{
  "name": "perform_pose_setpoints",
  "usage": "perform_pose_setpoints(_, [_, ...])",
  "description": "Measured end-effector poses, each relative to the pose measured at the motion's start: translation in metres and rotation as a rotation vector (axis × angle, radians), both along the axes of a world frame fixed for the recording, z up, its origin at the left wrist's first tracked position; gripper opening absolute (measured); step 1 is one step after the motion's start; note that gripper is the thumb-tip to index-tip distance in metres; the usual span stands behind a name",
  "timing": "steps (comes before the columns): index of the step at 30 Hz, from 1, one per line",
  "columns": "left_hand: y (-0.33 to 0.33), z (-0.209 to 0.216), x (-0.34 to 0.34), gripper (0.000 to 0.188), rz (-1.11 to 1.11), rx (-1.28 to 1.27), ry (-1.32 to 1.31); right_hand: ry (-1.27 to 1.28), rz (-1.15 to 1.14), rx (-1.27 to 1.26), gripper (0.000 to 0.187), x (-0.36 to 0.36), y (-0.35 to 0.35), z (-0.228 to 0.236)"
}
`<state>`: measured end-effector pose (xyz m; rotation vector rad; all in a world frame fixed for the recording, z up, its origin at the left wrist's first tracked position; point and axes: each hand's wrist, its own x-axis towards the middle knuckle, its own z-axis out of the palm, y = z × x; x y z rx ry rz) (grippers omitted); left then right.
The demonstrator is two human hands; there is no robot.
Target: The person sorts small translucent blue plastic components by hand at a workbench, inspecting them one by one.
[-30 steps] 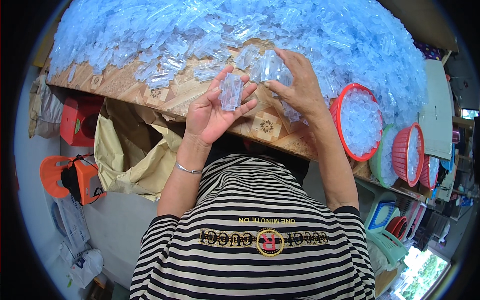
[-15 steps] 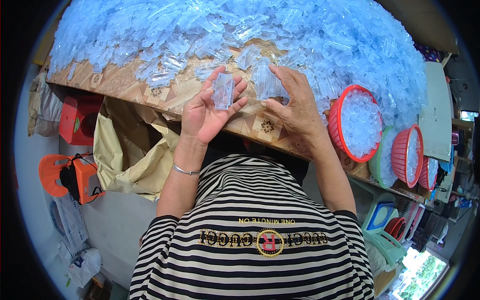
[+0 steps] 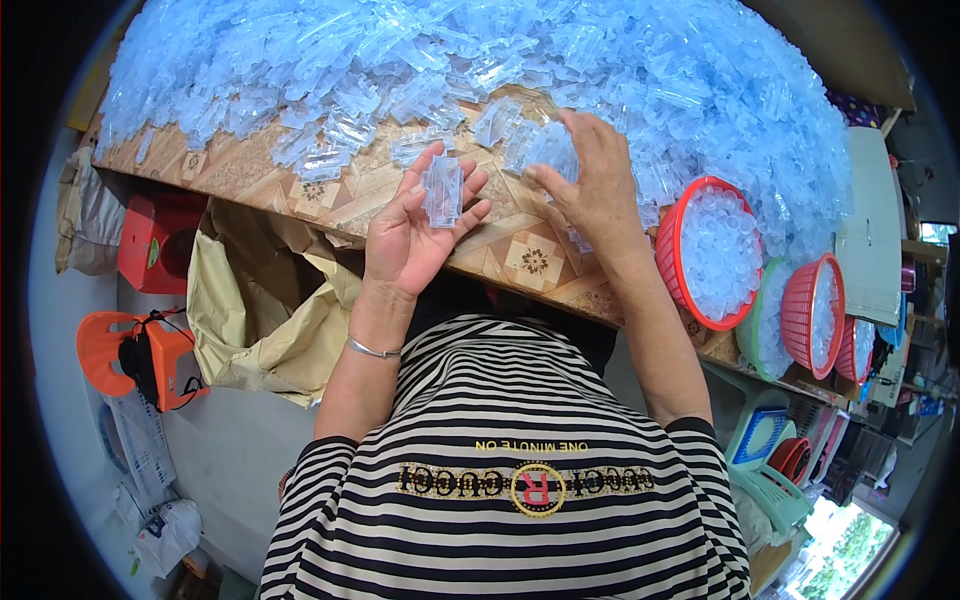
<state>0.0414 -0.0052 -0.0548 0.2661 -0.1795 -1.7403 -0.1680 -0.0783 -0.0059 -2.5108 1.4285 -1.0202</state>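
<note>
My left hand (image 3: 408,235) is palm up with its fingers curled loosely, and a clear, ribbed rectangular plastic piece (image 3: 442,192) rests upright in it. To its right, my right hand (image 3: 598,190) has thumb and forefinger curved around another clear plastic piece (image 3: 555,150) at the near edge of the pile. Its other fingers are mostly hidden behind the hand. A large heap of clear plastic pieces (image 3: 450,50), bluish in the light, covers the far part of the patterned tabletop (image 3: 560,275). Several loose pieces (image 3: 325,162) lie along the heap's near edge.
A red basket (image 3: 672,285) of small clear round parts stands right of my right forearm. More red and green baskets (image 3: 805,315) stand beyond it. Below the table's left edge is an open tan sack (image 3: 235,345), with a red bin (image 3: 150,240) and an orange stool (image 3: 100,350) nearby.
My right hand has moved up and slightly right toward the heap, with the clear piece between thumb and forefinger. My left hand has barely shifted, still holding its piece.
</note>
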Motion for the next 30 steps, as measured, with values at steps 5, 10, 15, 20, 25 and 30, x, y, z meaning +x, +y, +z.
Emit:
perform_pose_setpoints(5, [0.000,0.000,-0.002,0.063,0.005,-0.017,-0.014,0.078,0.046,0.059,0.055,0.018,-0.035,-0.003])
perform_pose_setpoints(10, [0.001,0.000,-0.002,0.062,0.013,-0.035,-0.018,0.359,-0.015,0.198,0.063,0.047,-0.040,0.005])
perform_pose_setpoints(15, [0.000,0.003,-0.002,0.061,0.020,-0.041,-0.026,0.398,0.008,0.184,0.066,0.050,-0.048,-0.006])
perform_pose_setpoints(20, [0.000,0.004,-0.002,0.060,0.030,-0.031,-0.065,0.261,0.157,0.079,0.063,0.039,-0.042,-0.006])
perform_pose_setpoints(25, [0.002,0.004,-0.002,0.060,0.033,-0.031,-0.090,0.083,0.141,0.273,0.046,0.033,-0.051,0.008])
perform_pose_setpoints(30, [0.000,0.004,-0.005,0.061,0.014,-0.030,-0.086,0.073,-0.009,0.198,0.031,0.031,-0.087,-0.004])
